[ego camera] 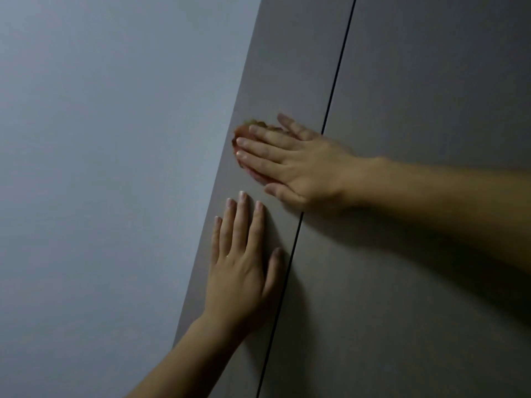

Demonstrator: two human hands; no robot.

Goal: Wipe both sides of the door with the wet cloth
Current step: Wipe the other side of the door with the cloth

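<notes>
Right hand (298,168) pressing cloth (244,127), left hand (238,271) flat — door (287,67).

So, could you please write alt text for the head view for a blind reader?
A right hand presses a cloth flat against a grey door panel; the left hand rests flat on it below, beside a dark seam.

door (431,67): plain taupe-grey, no pattern, darker where shadow falls | seam (336,73): thin black line running down the taupe | wall (100,168): plain pale blue-grey, unpatterned | cloth (242,129): pinkish-orange, with a mottled olive-yellow upper edge
</notes>
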